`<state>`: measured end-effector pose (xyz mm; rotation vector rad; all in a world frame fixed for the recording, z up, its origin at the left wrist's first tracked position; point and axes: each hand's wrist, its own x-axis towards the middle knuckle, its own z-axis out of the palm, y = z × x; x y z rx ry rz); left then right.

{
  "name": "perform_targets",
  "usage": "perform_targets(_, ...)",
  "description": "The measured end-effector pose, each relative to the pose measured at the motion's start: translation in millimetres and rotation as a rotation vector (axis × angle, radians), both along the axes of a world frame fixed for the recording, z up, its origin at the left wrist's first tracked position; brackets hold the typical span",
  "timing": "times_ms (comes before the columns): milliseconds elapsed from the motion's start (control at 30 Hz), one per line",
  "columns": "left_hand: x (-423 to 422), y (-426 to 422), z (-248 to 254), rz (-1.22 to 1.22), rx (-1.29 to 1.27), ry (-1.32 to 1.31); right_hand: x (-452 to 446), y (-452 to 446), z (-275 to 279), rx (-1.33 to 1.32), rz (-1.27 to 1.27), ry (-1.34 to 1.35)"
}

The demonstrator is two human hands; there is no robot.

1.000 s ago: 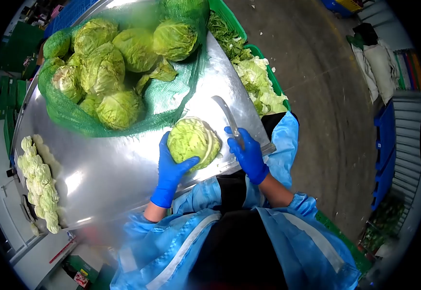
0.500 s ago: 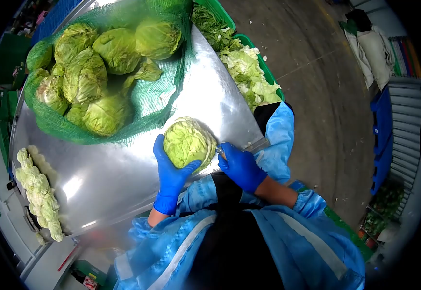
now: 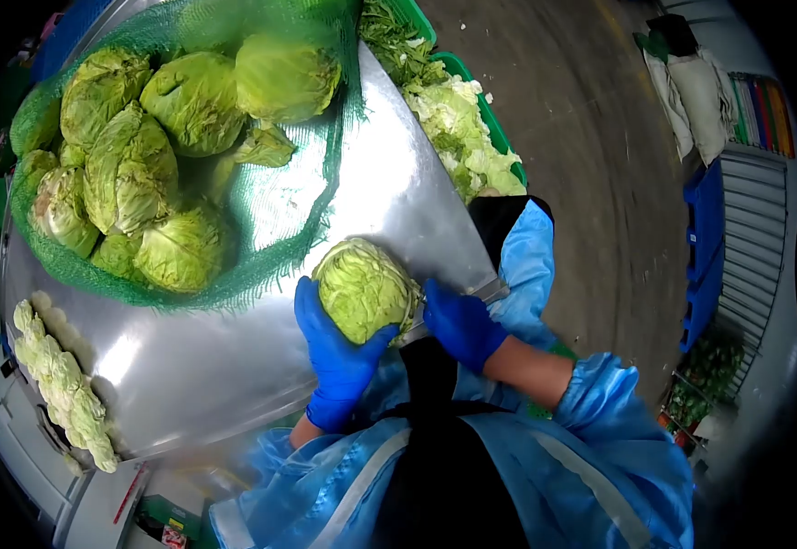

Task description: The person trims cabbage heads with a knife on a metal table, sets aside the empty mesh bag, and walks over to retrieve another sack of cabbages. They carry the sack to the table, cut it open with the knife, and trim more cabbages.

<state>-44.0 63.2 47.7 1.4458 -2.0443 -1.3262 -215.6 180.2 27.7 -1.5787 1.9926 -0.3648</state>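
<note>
A pale green cabbage (image 3: 367, 289) rests at the near edge of the metal table. My left hand (image 3: 336, 359), in a blue glove, grips it from the left and below, thumb along its lower side. My right hand (image 3: 460, 322), also gloved in blue, is closed at the cabbage's right side, by the stem end. Its fingers wrap a small knife, whose handle and blade are now largely hidden by the hand and cabbage.
Several cabbages (image 3: 130, 169) lie in a green mesh bag (image 3: 311, 229) on the metal table (image 3: 224, 352). Trimmed cabbages (image 3: 67, 389) form a row along the left edge. A green crate (image 3: 499, 137) of loose leaves (image 3: 462, 128) stands beyond the right edge.
The cabbage sits slightly lower and further right in view, and both hands have shifted with it. My right hand has turned, hiding the knife handle seen before. The camera view has moved a little.
</note>
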Motion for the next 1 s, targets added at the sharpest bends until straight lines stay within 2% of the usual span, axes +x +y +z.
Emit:
perform_targets(67, -2, -11, -1, -0.001, -0.006, 0.007, -7, -17, 12, 0.122, 0.044, 0.012)
perform_targets(100, -2, -18, -1, 0.004, -0.006, 0.008, -9, -20, 5, 0.052, 0.029, -0.003)
perform_targets(200, 0, -71, -3, 0.207, 0.545, 0.203, -2, -50, -30, -0.151, -0.014, 0.021)
perform_targets(267, -2, -85, 16, 0.217, 0.696, 0.313, 11, -47, -46, -0.051, -0.113, -0.002)
perform_targets(333, 8, -80, 1, 0.162, 0.625, 0.343, 6, -48, -64, -0.057, -0.125, 0.013)
perform_targets(400, 14, -63, -4, 0.159, 0.517, 0.308, -2, -51, -53, 0.106, -0.148, -0.203)
perform_targets(500, 20, -40, -14, 0.147, 0.474, 0.448, -4, -52, -37, -0.039, -0.209, -0.558)
perform_targets(600, 3, -30, -3, 0.086, 0.51, 0.613, -14, -40, -35, 0.019, -0.347, -0.754)
perform_targets(667, -8, -26, 10, 0.022, 0.573, 0.695, -24, -24, -13, -0.056, -0.399, -0.664)
perform_targets(733, -15, -19, 6, 0.02, 0.406, 0.572, -30, -15, 12, -0.144, -0.423, -0.492)
perform_targets(767, -22, -14, 0, 0.046, 0.322, 0.493, -28, -17, 42, -0.055, -0.409, -0.376)
perform_targets(800, -29, -11, -8, 0.07, 0.234, 0.415, -28, -17, 48, -0.021, -0.383, -0.339)
perform_targets(833, -34, -7, -19, 0.135, 0.163, 0.387, -28, -17, 50, 0.013, -0.355, -0.305)
perform_targets(867, -35, -8, -18, 0.159, 0.224, 0.408, -29, -19, 50, 0.043, -0.325, -0.271)
perform_targets(900, -35, -9, -16, 0.18, 0.286, 0.43, -32, -19, 41, -0.052, -0.402, -0.313)
perform_targets(1000, -26, -13, -15, 0.217, 0.426, 0.518, -54, -28, -3, -0.031, -0.492, -0.284)
